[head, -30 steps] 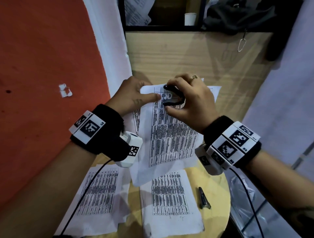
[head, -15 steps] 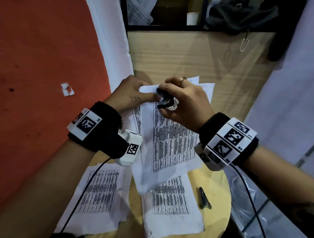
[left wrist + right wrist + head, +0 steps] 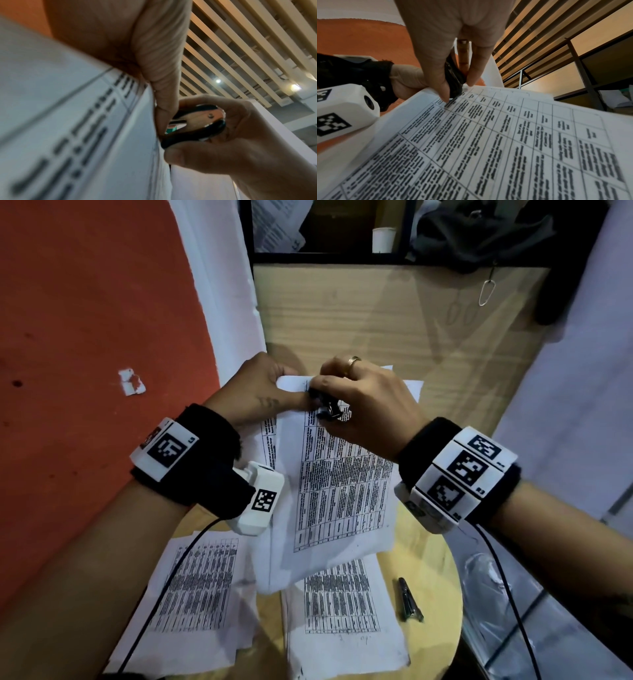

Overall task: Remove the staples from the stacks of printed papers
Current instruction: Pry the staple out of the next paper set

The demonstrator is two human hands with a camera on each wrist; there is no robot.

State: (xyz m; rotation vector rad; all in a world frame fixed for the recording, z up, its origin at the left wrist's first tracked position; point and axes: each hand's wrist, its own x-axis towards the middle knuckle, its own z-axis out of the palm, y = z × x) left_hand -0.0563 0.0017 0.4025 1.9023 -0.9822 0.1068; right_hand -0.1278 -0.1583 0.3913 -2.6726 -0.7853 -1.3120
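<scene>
Since a second ago, right hand [image 3: 368, 405] moved the remover [image 3: 327, 411] left to the stack [image 3: 339, 484] corner, squeezing it; left hand [image 3: 257, 392] pinches that corner, lifted above the table [image 3: 442, 570], probably to steady the staple.

the head view looks steeply down on the round table [image 3: 442, 570]. both wrist views look up from close beneath the palms toward the ceiling slats [image 3: 240, 40], sharing the held printed sheet [image 3: 505, 135].

Staple itself hidden behind staple remover [image 3: 329, 411] and hands; printed text blurred.
</scene>
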